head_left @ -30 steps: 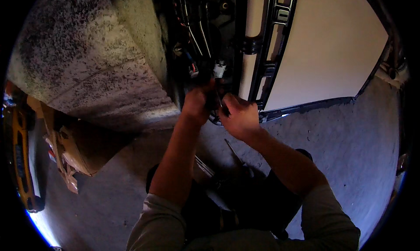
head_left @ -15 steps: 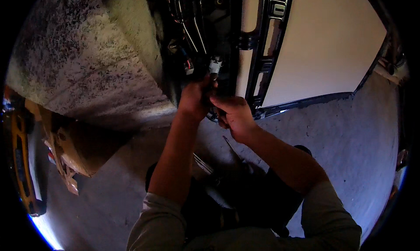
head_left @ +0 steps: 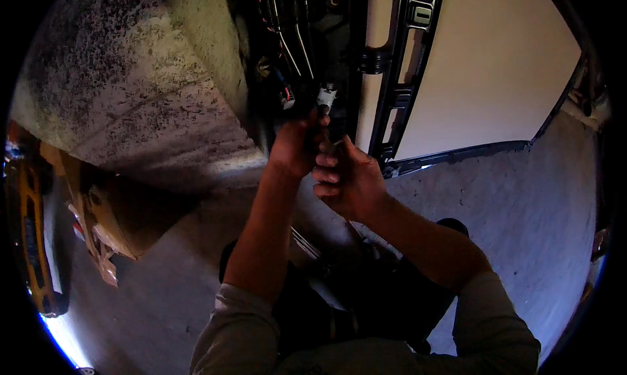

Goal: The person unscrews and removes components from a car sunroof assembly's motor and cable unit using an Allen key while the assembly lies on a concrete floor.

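Note:
My left hand (head_left: 302, 143) is closed on a narrow metal piece (head_left: 324, 112) just below a white cylindrical fitting (head_left: 327, 95), in a dark recess. Right below it, my right hand (head_left: 336, 172) has its fingers curled around a dark, slim object (head_left: 332, 146), probably a tool; its shape is mostly hidden. Up and left of the fitting sits a connector (head_left: 287, 99) with red and blue wires, and pale cables (head_left: 304, 48) run up the recess. A black slotted frame (head_left: 403, 99) borders a large beige panel (head_left: 496, 74) on the right.
A mottled grey slab (head_left: 124, 87) fills the upper left. Torn cardboard (head_left: 130, 231) and a yellow-and-black tool (head_left: 40, 244) lie at the left. Thin metal rods (head_left: 304, 243) lie on the concrete floor (head_left: 522, 225) between my knees.
My right hand has rotated and dropped slightly, so its curled fingertips now show. My left hand stays at the piece below the white fitting, with little movement.

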Available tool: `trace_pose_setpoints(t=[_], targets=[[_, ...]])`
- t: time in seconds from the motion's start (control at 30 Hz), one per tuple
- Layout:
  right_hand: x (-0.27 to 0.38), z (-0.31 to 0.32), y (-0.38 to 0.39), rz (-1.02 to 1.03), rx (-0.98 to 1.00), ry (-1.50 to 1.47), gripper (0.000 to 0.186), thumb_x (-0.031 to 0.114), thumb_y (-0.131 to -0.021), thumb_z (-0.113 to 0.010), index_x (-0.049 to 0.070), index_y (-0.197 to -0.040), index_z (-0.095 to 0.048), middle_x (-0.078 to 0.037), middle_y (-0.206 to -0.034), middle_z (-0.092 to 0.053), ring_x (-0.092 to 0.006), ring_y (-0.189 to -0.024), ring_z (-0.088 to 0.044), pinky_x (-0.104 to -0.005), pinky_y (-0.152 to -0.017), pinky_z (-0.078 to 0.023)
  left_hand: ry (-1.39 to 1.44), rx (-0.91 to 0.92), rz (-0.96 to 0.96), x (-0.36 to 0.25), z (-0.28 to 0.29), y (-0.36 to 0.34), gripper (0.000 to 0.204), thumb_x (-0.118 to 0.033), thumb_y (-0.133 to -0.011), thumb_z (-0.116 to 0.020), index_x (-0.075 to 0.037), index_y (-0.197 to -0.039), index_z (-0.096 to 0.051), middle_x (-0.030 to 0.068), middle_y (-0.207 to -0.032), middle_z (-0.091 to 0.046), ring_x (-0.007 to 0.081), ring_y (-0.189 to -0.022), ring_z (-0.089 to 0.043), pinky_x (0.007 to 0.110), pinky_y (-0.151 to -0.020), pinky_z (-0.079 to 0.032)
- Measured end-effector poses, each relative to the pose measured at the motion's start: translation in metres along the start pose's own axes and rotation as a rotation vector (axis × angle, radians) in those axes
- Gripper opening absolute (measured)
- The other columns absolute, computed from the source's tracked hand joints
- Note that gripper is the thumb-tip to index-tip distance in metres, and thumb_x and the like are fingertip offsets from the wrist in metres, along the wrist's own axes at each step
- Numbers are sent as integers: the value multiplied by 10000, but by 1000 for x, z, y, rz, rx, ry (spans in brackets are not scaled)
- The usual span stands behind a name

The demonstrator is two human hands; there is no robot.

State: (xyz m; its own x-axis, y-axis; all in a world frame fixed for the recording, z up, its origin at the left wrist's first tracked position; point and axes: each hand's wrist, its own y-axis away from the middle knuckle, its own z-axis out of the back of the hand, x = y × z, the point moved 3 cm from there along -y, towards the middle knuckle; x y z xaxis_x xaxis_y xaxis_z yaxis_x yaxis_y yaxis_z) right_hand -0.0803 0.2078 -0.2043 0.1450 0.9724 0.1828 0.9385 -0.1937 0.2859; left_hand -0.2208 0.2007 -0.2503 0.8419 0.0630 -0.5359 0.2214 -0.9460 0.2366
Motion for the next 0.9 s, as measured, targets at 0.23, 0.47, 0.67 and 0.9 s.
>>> trace_pose_setpoints(t=[0.23,0.47,0.67,0.9], targets=[[10,22,-13,152,67,71,190,285,-897,-636,112,-873,-562,41,-655,-451,-80,-575,-403,-228,-538,-309,-164,-159,-23,5,-10,-1,235,-249,-980,-491,-30,-932,-561,73,-845,-605,203,-664,-540,354,-631,-467],[22,-1,-15,561,-151,1000,151,128,-817,-736,63,-811,-600,29,-628,-516,-59,-522,-451,-221,-459,-313,-139,-152,-68,2,10,-9,225,-243,-918,-616,-23,-877,-635,57,-819,-632,173,-740,-585,309,-702,-462],[17,7,-10,394,-240,849,197,216,-837,-726,40,-843,-636,18,-627,-544,-74,-513,-461,-238,-455,-328,-312,-96,-111,-7,0,5,185,-199,-890,-652,-14,-899,-655,61,-797,-640,155,-691,-582,305,-653,-457],[29,-8,-4,1055,-323,2164,231,271,-869,-679,46,-864,-624,-22,-602,-553,-167,-542,-582,-295,-484,-431,-296,-184,-137,-5,3,1,184,-223,-911,-621,-39,-916,-631,51,-800,-622,175,-716,-580,310,-677,-467]])
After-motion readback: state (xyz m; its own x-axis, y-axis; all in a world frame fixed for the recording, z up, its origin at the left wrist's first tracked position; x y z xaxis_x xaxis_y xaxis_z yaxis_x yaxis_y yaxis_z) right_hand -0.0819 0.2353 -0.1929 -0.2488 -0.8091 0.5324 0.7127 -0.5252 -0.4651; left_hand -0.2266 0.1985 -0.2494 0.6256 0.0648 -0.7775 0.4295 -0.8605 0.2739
